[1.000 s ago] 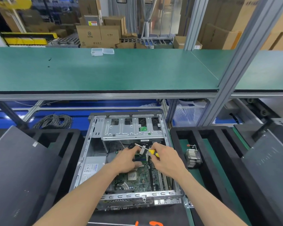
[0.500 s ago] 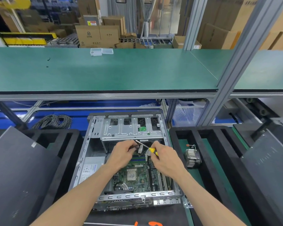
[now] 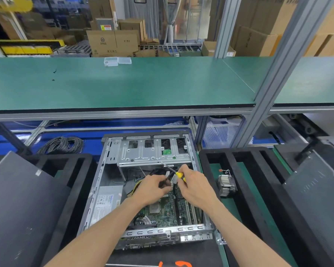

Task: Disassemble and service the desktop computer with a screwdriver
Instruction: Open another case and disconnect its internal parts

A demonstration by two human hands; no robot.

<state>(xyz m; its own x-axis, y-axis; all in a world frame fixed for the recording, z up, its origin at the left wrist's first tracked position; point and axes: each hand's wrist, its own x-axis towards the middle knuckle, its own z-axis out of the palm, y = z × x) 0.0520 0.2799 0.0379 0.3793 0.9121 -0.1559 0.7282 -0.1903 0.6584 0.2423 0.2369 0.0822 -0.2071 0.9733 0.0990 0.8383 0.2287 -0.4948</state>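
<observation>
An open desktop case (image 3: 112,149) lies on the low bench, its green motherboard (image 3: 168,208) and grey power supply (image 3: 106,203) exposed. Both hands are inside it, just below the drive cage (image 3: 152,151). My right hand (image 3: 195,187) grips a yellow-handled screwdriver (image 3: 178,174) whose shaft points up-left toward the cage. Beside it, my left hand (image 3: 152,189) pinches black cables with pale connectors (image 3: 171,177). What the fingers cover on the board is hidden.
A removed heatsink (image 3: 227,185) sits in the black foam tray (image 3: 206,157) on the right. Dark side panels (image 3: 21,205) lean at both sides. A cable coil (image 3: 63,144) lies behind left. A green shelf (image 3: 123,85) overhangs the case, carrying small clear boxes (image 3: 117,61).
Both hands have lifted away from the motherboard toward the drive cage, drawing the cables and connectors up with them. The screwdriver stays in my right hand.
</observation>
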